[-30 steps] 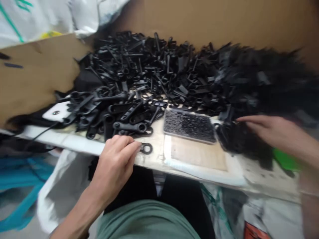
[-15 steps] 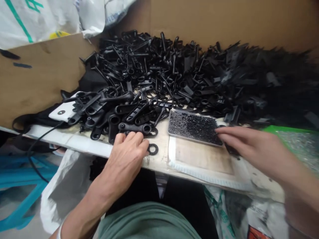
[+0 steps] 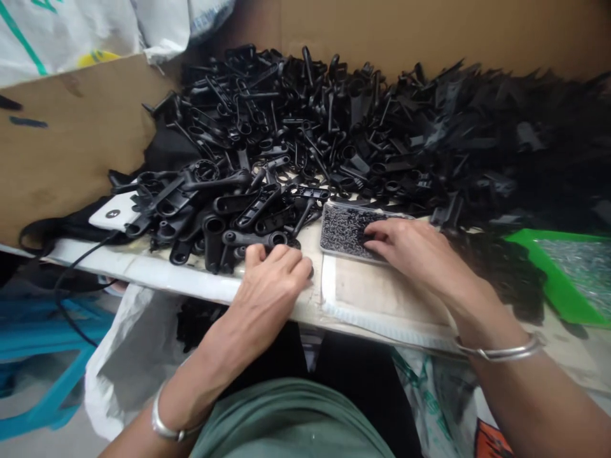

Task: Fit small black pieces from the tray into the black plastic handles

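My left hand is curled over the table's front edge, closed on a black plastic part that is mostly hidden under the fingers. Just beyond the knuckles lies a group of black plastic arms with ringed ends. A shallow clear tray holds a mass of tiny dark pieces, too small to name. Into its right half my right hand reaches, thumb and forefinger bent in a pinch; whatever lies between the fingertips cannot be made out.
A large heap of black plastic parts fills the back, against cardboard walls. At right stands a green bin of small clear pieces. A white device with a cable is at left. A white bag hangs below the edge.
My right hand has moved left from the tray's right end into its pieces. My left hand has shifted slightly right, covering the black ring that showed beside it. The view has shifted slightly.
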The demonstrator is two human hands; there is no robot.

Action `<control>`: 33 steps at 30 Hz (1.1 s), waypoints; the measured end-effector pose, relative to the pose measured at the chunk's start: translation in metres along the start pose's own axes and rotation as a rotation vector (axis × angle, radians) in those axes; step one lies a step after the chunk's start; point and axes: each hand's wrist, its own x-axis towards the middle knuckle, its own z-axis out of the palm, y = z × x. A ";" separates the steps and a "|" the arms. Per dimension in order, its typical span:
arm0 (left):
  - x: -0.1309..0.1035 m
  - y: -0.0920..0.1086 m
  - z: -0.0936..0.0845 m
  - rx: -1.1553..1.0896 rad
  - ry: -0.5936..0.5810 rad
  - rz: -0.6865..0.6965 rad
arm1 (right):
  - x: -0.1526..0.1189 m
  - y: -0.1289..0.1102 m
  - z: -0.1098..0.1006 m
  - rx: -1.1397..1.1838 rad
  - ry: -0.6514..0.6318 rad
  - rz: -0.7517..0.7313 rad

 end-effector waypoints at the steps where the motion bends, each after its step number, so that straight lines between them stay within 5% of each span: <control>1: -0.001 -0.004 -0.002 -0.014 0.005 -0.007 | 0.000 0.002 0.001 -0.003 0.000 -0.005; 7: -0.011 -0.012 -0.009 0.010 -0.085 -0.052 | 0.006 0.005 0.009 -0.068 -0.008 -0.005; 17: -0.016 -0.007 0.004 -0.205 0.398 -0.028 | 0.007 -0.003 0.005 -0.084 -0.018 0.023; 24: 0.003 0.034 0.026 -0.024 0.273 0.202 | 0.016 -0.001 0.009 0.001 -0.065 0.014; 28: -0.001 0.032 0.033 -0.068 0.199 0.166 | 0.015 0.003 0.010 0.065 -0.078 0.003; 33: -0.008 0.016 0.019 -0.192 0.277 0.063 | 0.011 0.003 0.010 0.123 -0.026 0.012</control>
